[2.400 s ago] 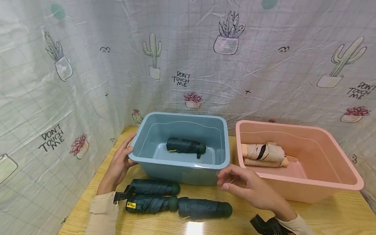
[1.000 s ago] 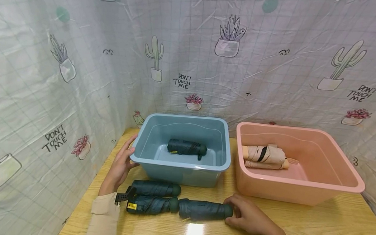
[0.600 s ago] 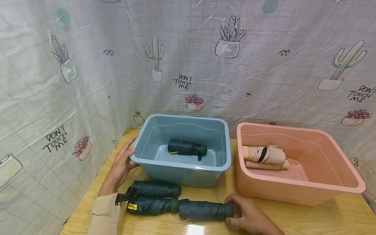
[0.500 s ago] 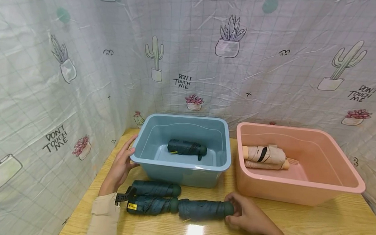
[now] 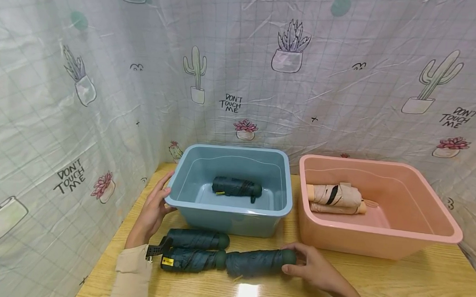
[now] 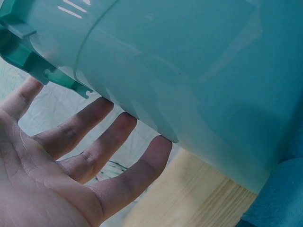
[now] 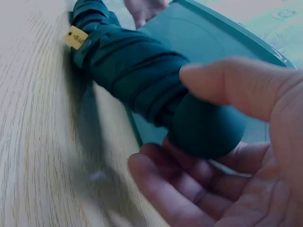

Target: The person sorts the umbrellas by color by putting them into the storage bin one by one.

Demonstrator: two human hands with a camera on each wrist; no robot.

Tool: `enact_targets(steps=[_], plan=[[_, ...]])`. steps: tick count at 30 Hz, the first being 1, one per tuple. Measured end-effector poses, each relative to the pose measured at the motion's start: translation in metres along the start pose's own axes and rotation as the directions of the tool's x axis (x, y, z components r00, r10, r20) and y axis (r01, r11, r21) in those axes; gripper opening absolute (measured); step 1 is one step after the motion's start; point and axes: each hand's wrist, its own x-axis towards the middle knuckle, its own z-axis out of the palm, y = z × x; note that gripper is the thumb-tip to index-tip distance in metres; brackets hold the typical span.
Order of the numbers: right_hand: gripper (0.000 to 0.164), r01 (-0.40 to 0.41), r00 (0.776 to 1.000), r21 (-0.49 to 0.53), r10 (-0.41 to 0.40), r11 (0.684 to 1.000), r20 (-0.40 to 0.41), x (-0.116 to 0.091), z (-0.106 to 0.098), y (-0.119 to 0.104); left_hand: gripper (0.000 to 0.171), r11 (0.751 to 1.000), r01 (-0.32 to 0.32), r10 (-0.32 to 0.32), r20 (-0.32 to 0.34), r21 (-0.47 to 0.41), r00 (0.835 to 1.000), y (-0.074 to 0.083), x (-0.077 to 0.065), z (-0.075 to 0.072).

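Right hand (image 5: 312,267) clamped round the smooth domed knob (image 7: 208,126) of the dark umbrella (image 5: 252,262), a creased, tightly wound fabric roll, yellow-tagged (image 7: 76,38), tilting before the blue bin (image 5: 229,221)! Left hand (image 5: 152,208), fingers spread, touches that glossy bin's left side.

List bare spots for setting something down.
Free: table right of the right hand, in front of the pink bin; table nearer than the dark umbrellas; pink bin's right end past the beige umbrellas. Crowded: in front of the blue bin, two dark umbrellas lie, a third in the right hand.
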Motion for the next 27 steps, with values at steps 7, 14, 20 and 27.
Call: enact_targets(steps=[7, 14, 20, 27], plan=[[0.033, 0.077, 0.997, -0.05, -0.077, 0.996, -0.004, 0.002, 0.002, -0.009, 0.057, 1.0, 0.0, 0.0, 0.0, -0.005, 1.0, 0.0, -0.001, -0.001], [0.037, 0.073, 0.997, 0.134, -0.076, 0.988, 0.021, 0.008, 0.004, -0.013, 0.057, 1.0, -0.004, 0.004, 0.009, 0.007, 1.0, -0.001, 0.001, -0.001], [0.039, 0.051, 0.998, 0.217, -0.057, 0.975, 0.021, 0.013, 0.008, -0.016, 0.055, 1.0, -0.009, 0.009, 0.011, -0.001, 1.0, -0.001, 0.002, -0.001], [0.043, 0.003, 0.999, 0.348, -0.015, 0.938, 0.031, 0.018, 0.011, -0.019, 0.057, 1.0, -0.011, 0.012, 0.015, -0.01, 1.0, -0.002, 0.002, -0.001]])
